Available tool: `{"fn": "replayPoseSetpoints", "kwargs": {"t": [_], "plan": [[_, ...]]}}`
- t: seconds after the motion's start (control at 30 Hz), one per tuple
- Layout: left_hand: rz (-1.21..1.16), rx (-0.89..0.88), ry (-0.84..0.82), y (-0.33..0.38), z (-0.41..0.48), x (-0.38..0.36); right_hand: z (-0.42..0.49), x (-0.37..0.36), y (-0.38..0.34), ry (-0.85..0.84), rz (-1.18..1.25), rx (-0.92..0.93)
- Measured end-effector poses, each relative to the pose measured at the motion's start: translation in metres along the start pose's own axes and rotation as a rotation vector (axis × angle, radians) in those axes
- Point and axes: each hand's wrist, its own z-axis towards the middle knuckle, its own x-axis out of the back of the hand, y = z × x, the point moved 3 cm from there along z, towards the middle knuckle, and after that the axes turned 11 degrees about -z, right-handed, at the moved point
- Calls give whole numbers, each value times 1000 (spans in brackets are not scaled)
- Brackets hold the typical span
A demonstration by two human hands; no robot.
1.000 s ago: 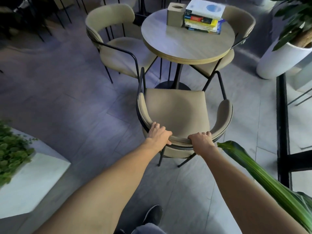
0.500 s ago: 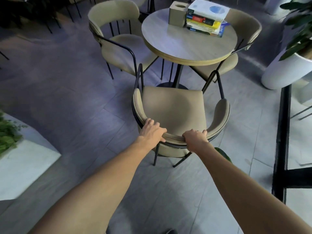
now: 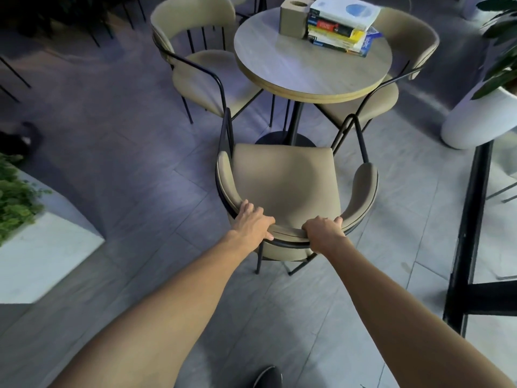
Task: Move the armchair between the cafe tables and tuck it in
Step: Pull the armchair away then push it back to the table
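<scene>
Both hands, left hand (image 3: 253,222) and right hand (image 3: 322,233), grip closed on the armchair (image 3: 285,189) backrest, mid-frame, facing the round surface (image 3: 305,77). Push crooked and its arm frames could clip the neighbouring chairs (image 3: 201,68), jolting the books (image 3: 342,26).

A round worktop (image 3: 305,74) carries a stack of books (image 3: 341,29) touching a beige box (image 3: 293,16).

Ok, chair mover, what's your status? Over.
Left hand and right hand gripping armchair backrest. Seat short of round table, not tucked. Path ahead open.
</scene>
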Motion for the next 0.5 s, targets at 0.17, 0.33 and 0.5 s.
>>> {"fn": "replayPoseSetpoints", "kwargs": {"t": [0.17,0.33,0.5], "plan": [[-16,8,7,8,-2,-4,-5,-6,6,32,-15,5],[-21,6,18,17,-5,-8,-10,-14,13,49,-26,-4],[-14,11,16,23,-8,-10,-14,-19,15,61,-28,2]]}}
